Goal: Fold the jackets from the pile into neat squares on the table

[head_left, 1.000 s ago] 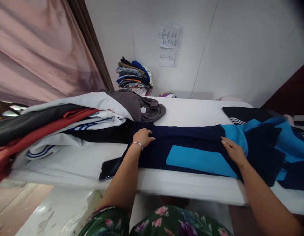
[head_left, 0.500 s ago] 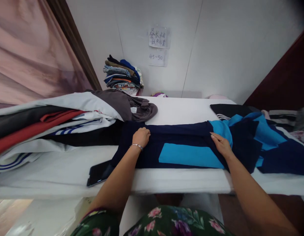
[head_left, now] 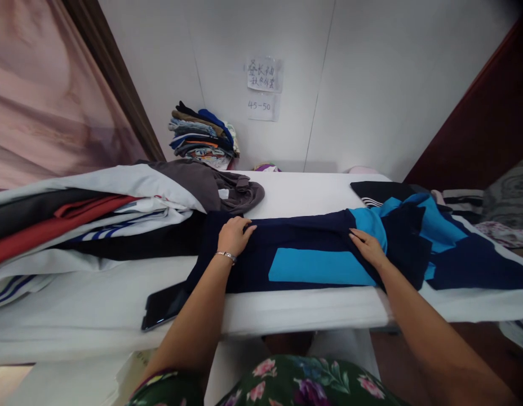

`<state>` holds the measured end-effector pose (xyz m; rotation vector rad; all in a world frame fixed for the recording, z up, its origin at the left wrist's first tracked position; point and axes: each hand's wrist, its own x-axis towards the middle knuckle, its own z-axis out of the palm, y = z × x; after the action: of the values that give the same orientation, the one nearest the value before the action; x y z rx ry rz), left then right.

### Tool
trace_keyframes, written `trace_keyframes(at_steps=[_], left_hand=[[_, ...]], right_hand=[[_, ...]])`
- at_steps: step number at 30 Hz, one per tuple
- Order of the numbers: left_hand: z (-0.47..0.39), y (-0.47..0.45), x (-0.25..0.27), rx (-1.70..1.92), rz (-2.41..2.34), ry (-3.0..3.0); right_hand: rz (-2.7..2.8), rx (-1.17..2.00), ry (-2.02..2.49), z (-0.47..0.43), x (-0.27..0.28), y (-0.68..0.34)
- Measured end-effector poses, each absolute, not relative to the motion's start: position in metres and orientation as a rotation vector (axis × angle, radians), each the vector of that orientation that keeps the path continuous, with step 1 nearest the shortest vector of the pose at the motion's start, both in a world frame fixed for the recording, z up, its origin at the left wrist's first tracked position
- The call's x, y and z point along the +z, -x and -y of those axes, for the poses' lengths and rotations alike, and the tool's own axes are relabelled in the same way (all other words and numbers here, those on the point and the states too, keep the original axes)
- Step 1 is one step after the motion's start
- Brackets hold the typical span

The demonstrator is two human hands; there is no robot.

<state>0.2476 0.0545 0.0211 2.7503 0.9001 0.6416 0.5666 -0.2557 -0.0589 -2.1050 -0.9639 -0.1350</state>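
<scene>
A navy garment with bright blue panels [head_left: 316, 266] lies partly folded across the white-covered table in front of me. At its left end, my left hand [head_left: 235, 234] rests on the dark cloth, its thumb and fingers apart. The fingers of my right hand [head_left: 368, 246] are closed on a fold of the garment near its right side. Beyond that hand, the rest of the cloth spreads loosely to the right. A black phone [head_left: 163, 307] lies by my left forearm, partly next to the garment's lower left corner.
Heaped clothes [head_left: 92, 225] in white, red, black and grey-brown cover the table's left side. A folded stack [head_left: 202, 135] stands at the back left by the wall. Handwritten paper signs [head_left: 264, 84] hang on the wall. A black striped piece [head_left: 377, 192] and other clothes lie back right.
My left hand has loosened, its thumb and fingers parting from the cloth. My right hand stays on the fold. The view has shifted slightly, and the garment lies about the same.
</scene>
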Motion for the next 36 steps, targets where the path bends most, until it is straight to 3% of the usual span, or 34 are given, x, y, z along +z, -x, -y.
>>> trace_keyframes(at_steps=[7,14,24,31,36], left_hand=[[-0.049,-0.241,0.032,0.433,-0.832,-2.809],[-0.051,-0.244,0.022,0.095,-0.837,-2.789],[-0.048,-0.236,0.039,0.391,-0.665,-2.783],[-0.051,-0.232,0.038,-0.122,-0.94,-2.676],[-0.051,-0.234,0.042,0.225,-1.109,-2.712]], right_hand=[[1.409,-0.354,2.07,0.212,-0.012,-0.524],[1.734,-0.271,2.273,0.152,-0.018,-0.501],[1.719,-0.455,1.968,0.177,-0.029,-0.493],[1.732,-0.382,2.004,0.182,-0.043,-0.485],[1.706,-0.373,2.023,0.182,-0.047,-0.481]])
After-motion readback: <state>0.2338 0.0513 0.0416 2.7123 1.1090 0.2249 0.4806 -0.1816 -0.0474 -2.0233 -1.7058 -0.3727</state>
